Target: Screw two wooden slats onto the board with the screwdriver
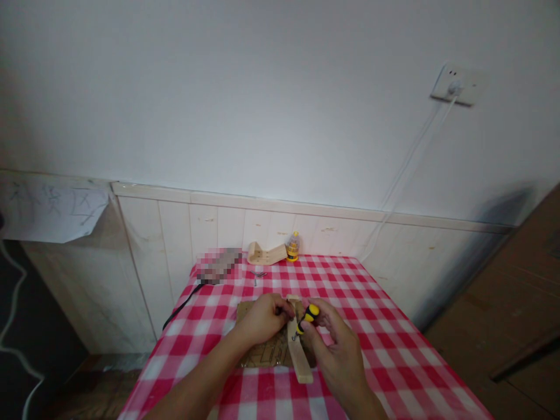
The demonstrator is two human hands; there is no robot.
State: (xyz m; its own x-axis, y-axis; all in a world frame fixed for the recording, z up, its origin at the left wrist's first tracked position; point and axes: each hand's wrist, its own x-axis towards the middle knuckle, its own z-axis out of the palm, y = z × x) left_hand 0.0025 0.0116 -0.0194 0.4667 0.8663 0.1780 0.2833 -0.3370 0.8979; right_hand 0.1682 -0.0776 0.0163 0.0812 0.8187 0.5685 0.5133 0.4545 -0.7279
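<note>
My right hand (pixel 343 350) is closed round a short yellow-and-black screwdriver (pixel 311 314). The tool slants down to the left, its tip at a small metal screw on a pale wooden piece (pixel 300 360). My left hand (pixel 266 318) is closed at the far part of that wooden piece, its fingertips bent in against it; whether they pinch anything small cannot be made out. Under the wood lies a brown cardboard sheet (pixel 265 354), partly hidden by my left hand and forearm.
A red-and-white checked cloth (pixel 394 350) covers the table. Towards the wall are several loose screws (pixel 257 274), a curved wooden piece (pixel 265 254), a yellow-capped bottle (pixel 293 247) and a blurred-out object (pixel 219 265) with a black strap. A cable hangs from the wall socket (pixel 457 86).
</note>
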